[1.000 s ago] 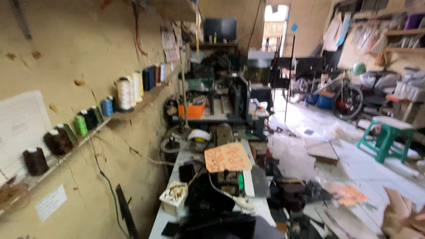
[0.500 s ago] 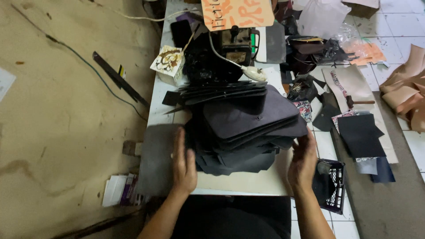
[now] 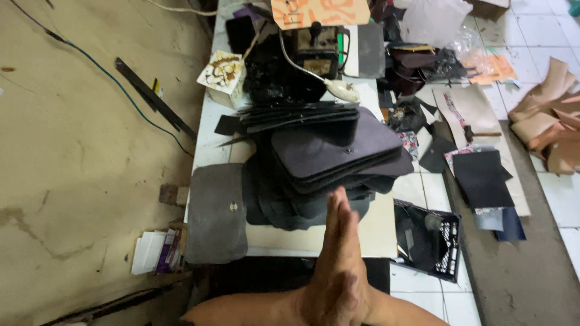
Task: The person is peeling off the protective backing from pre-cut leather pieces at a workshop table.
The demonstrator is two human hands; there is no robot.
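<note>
The left hand (image 3: 331,265) and right hand (image 3: 353,265) are pressed flat together, palm to palm, fingers straight and pointing toward 12 o'clock, at the 6 o'clock edge of the view. Neither grip holds anything: each hand lies fully flat, with the fingers together, against the other. The fingertips (image 3: 338,194) overlap, in this view, the near edge of the stack of dark leather pieces (image 3: 329,160); whether they touch it cannot be told.

That stack sits at the centre of the white desk (image 3: 208,148), piled many layers deep. Its top piece is a rounded grey flap with a small snap near the middle, its long axis running from about 8 o'clock to 2 o'clock, the upper layers fanned toward 3 o'clock. Just at 9 o'clock of the stack lies a single grey flap piece (image 3: 216,212), flat, long axis running 12 to 6 o'clock, hanging partly over the desk's near edge, with a small metal clasp near its right side.

At 12 o'clock of the stack stands a dark sewing machine (image 3: 302,57) with an orange cardboard sign (image 3: 320,11) above it, and a small patterned box (image 3: 220,75) at its 9 o'clock. On the tiled floor at 4 o'clock of the stack is a black plastic crate (image 3: 432,241); farther toward 3 o'clock lie dark sheets (image 3: 482,178) on a strip of tan material.
</note>
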